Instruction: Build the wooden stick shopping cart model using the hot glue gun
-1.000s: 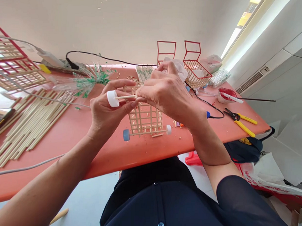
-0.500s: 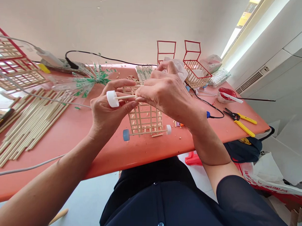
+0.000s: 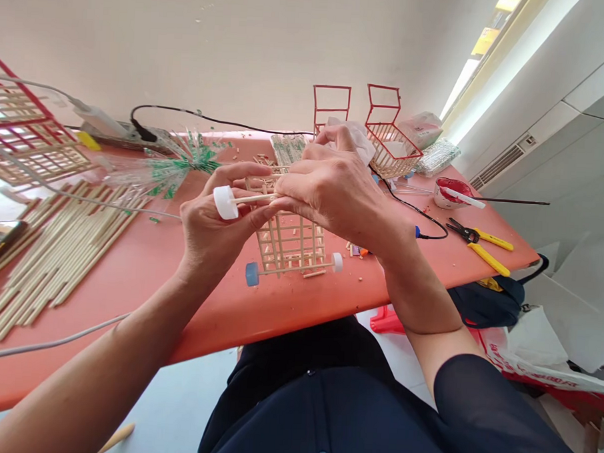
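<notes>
A small cart-like frame (image 3: 294,236) of thin wooden sticks stands before me. Its near axle carries a blue bottle cap (image 3: 252,274) on the left and a white cap (image 3: 337,262) on the right. My left hand (image 3: 204,229) is closed around the frame's far left corner, thumb and forefinger apart along it. A second white bottle cap (image 3: 225,202) is fixed on the end of a stick (image 3: 253,198) that crosses over my left fingers. My right hand (image 3: 334,184) pinches that stick's inner end, hiding the far right of the frame.
Wooden sticks (image 3: 71,243) lie at left beside a stick cart (image 3: 30,134). Behind are green-marked plastic wrap (image 3: 189,158) and a red-trimmed cart (image 3: 393,147). A red paint cup (image 3: 452,193) and yellow-handled pliers (image 3: 481,242) are at right. Cables cross the orange table (image 3: 218,316).
Both hands keep the same grip. The stick with its white cap has barely shifted, and the view has tilted slightly.
</notes>
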Tool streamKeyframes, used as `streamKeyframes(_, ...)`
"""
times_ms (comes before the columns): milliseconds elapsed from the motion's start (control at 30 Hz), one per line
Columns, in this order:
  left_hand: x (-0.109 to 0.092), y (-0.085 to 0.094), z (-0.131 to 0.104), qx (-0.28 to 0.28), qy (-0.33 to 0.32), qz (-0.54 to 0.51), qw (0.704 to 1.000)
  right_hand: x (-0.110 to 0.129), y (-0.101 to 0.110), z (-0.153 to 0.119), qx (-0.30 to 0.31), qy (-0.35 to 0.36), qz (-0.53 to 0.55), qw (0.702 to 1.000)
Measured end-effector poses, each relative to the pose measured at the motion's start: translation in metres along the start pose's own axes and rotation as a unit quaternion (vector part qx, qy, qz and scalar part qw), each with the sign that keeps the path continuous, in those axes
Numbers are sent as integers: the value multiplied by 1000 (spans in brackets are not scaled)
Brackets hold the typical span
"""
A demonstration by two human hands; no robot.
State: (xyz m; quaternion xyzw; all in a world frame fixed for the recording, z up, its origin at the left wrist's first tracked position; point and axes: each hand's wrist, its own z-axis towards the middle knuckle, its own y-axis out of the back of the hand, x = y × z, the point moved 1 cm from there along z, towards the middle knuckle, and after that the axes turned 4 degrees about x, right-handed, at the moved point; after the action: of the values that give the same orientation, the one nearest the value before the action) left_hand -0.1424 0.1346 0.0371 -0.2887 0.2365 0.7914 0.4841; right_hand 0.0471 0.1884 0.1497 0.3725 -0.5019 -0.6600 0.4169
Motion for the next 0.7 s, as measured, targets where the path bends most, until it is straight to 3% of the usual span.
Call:
streamKeyframes(100, -1, 0, 0, -1, 0, 7, 1000, -3, 2, -4, -30, 3, -11, 999)
streamKeyframes(400, -4, 0, -2, 4, 27, -6, 1000, -18, 19, -26, -243, -6, -7, 970)
streamKeyframes(700, -6, 2, -4, 4, -9, 15, 1000, -17, 11, -65, -328, -63, 2, 943)
